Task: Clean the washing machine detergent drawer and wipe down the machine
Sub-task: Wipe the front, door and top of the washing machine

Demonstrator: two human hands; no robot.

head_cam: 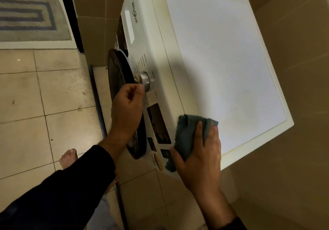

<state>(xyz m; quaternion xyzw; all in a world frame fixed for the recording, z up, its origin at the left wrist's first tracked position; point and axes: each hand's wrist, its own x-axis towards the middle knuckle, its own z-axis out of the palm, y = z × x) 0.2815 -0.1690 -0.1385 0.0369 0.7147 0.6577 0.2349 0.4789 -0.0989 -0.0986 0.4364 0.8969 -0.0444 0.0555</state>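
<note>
A white front-loading washing machine (222, 55) fills the middle and right of the view. Its detergent drawer front (130, 25) at the far end of the control panel looks closed. My right hand (201, 160) grips a grey-blue cloth (187, 137) and presses it on the near front edge of the machine's top, beside the dark display (158, 123). My left hand (128, 107) hovers in front of the panel with fingers curled, holding nothing, just below the silver dial (144, 80). The round dark door (119, 80) lies partly behind that hand.
Beige tiled walls (293, 34) close in behind and to the right of the machine. A tiled floor (44, 96) spreads to the left, with my bare foot (68, 158) on it. A grey striped mat (30, 14) lies past a dark door frame (71, 16).
</note>
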